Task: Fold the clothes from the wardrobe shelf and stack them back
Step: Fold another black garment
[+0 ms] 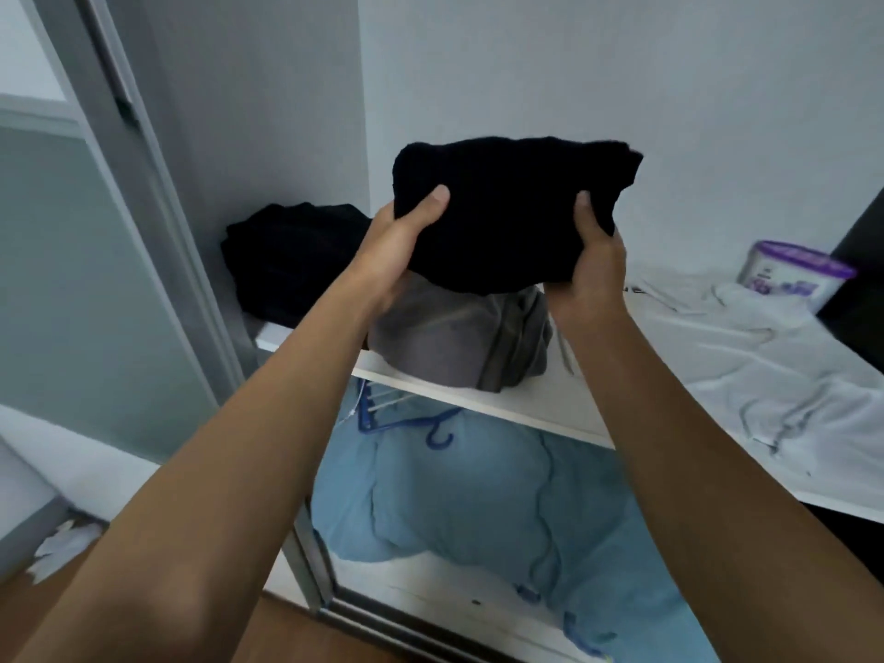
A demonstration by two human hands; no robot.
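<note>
Folded black garment (512, 212) held above the shelf (540, 399).
Soft, thick, roughly rectangular; gripped by left hand (397, 246) and right hand (595, 265), fingers beneath, grey bundle (459, 337) below.

The folded black garment (514, 210) between the two hands looks like soft, matt cloth with a slightly fuzzy edge. Under the hands, the grey garment (459, 337) is a smoother cloth with a faint sheen. The shelf (550, 399) below them is a smooth, matt white board, perhaps laminate. To the right of the right hand (593, 265) lies thin, creased white cloth (746, 356), and a glossy plastic tub (794, 275).
</note>
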